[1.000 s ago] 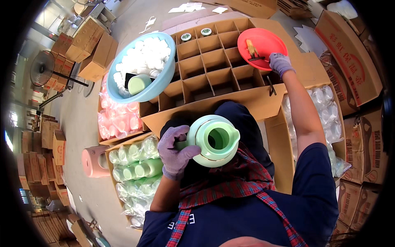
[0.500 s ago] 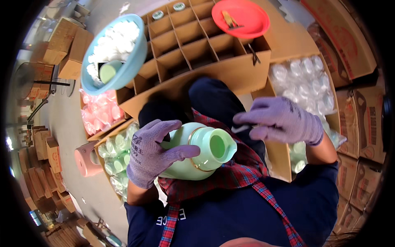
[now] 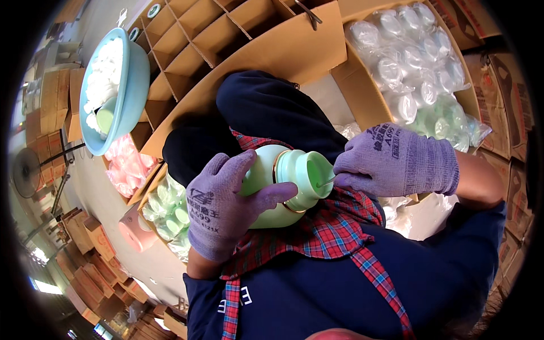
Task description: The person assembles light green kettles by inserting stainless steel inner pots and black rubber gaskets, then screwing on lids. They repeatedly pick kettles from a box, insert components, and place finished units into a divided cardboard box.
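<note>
A pale green jug (image 3: 306,184) with a gold ring lies on its side across my lap, over a red plaid apron (image 3: 306,243). Its round mouth points right. My left hand (image 3: 224,207), in a purple knit glove, is wrapped round the jug's body, thumb along the upper side. My gloved right hand (image 3: 399,161) is pinched at the jug's mouth. From its fingertips a thin metal-looking rod (image 3: 326,182) reaches into the opening. The rest of the rod is hidden in the fingers, so its kind cannot be made out.
A divided carton (image 3: 272,62) stands ahead, a dark hooked tool (image 3: 309,15) at its edge. Left are a blue basin (image 3: 136,73) of white pieces, bagged pink parts (image 3: 127,164), bagged green parts (image 3: 170,212) and a pink vessel (image 3: 137,231). Bagged clear parts (image 3: 408,73) fill a right-hand box.
My right hand has come to the jug's mouth, and the thin rod is now in the opening. My view has shifted, so the red dish ahead is out of sight. The left hand keeps its hold.
</note>
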Motion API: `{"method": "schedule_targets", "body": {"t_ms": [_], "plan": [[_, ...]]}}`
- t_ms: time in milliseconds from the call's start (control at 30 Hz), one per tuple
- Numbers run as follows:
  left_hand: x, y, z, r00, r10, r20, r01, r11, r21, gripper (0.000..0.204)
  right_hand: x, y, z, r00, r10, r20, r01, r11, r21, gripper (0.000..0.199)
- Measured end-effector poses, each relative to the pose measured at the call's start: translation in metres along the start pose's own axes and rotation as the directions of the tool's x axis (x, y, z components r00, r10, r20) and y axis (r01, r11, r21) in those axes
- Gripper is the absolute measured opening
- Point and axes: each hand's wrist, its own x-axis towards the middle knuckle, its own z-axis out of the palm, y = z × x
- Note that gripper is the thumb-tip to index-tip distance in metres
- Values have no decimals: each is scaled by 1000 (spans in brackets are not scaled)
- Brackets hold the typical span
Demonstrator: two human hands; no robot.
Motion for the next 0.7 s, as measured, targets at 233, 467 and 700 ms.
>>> {"method": "schedule_targets", "body": {"t_ms": [233, 467, 700], "plan": [[5, 2, 6, 999, 27, 20, -27, 999, -33, 67, 1, 7, 11, 999, 9, -32, -16, 969, -247, 28], [13, 2, 9, 998, 37, 58, -35, 998, -46, 63, 4, 12, 6, 979, -126, -158, 67, 940, -336, 19], [18, 0, 5, 986, -32, 166, 39, 998, -44, 66, 21, 6, -8, 960, -204, -192, 83, 862, -501, 13]]}}
